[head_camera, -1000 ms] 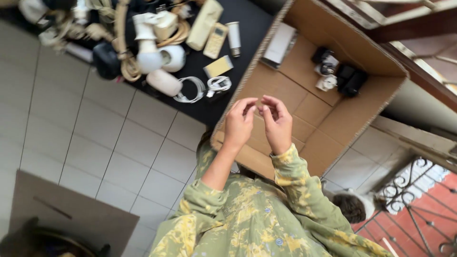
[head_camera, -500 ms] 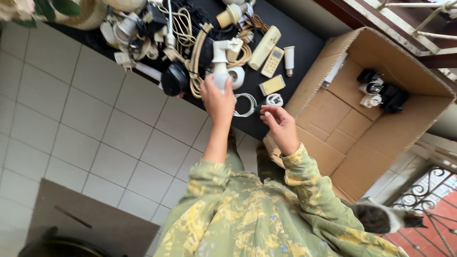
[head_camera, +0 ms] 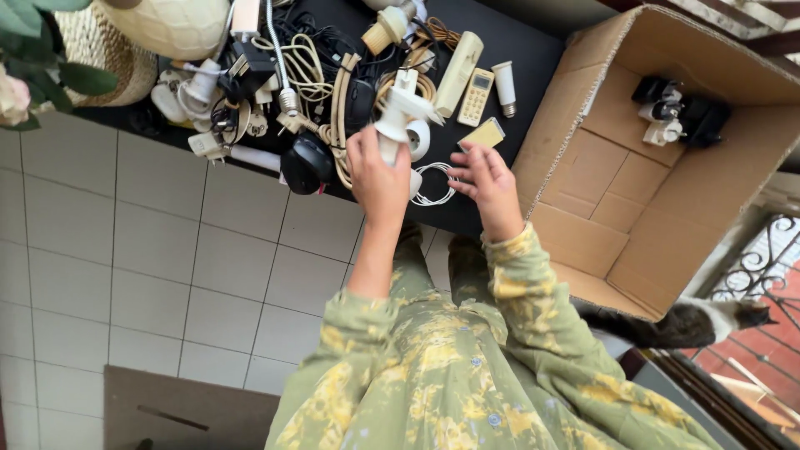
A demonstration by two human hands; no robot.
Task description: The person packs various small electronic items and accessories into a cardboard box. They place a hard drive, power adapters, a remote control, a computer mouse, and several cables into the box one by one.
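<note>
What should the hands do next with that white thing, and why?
Probably bring the right hand over to steady the white plastic device. The left hand grips it alone above the black mat, beside tangled cables, while the right hand hovers open and empty close by.

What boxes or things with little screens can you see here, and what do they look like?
Cardboard box: big, brown, open, lying right of the black table; dark and white gadgets sit in its far corner.
Cream handset: small, oblong, on the table, with a little pale screen above rows of buttons.
Yellow card-like packet: flat, rectangular, just beyond the right hand.
Flat brown board: on the tiled floor, lower left.
</note>
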